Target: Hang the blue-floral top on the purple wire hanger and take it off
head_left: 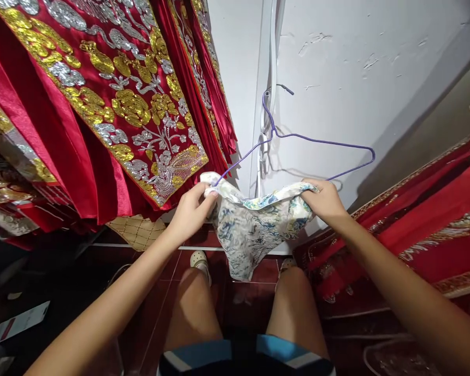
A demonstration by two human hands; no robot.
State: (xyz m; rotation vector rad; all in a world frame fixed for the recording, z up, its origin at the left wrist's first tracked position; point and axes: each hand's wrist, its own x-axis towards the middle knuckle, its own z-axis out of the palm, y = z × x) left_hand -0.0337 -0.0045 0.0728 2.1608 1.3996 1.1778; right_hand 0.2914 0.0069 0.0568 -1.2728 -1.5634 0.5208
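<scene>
A white garment with a blue and yellow floral print [245, 235] hangs stretched between my hands, its open edge upward and its lower part narrowing downward. My left hand [196, 209] pinches the left end of that edge. My right hand [324, 199] grips the right end, thumb on the near side. A purple wire hanger [317, 139] is in front of the wall. Its left arm runs down into the garment beside my left thumb, while its right corner stands free above my right hand. Folds hide much of the hanger's lower bar.
Red garments with gold and silver embroidery [141, 104] hang at left; more red embroidered cloth [434, 230] fills the right. Behind the hanger are a white wall [337, 62] and a vertical white pipe [273, 52]. A phone-like flat object [19, 324] lies lower left.
</scene>
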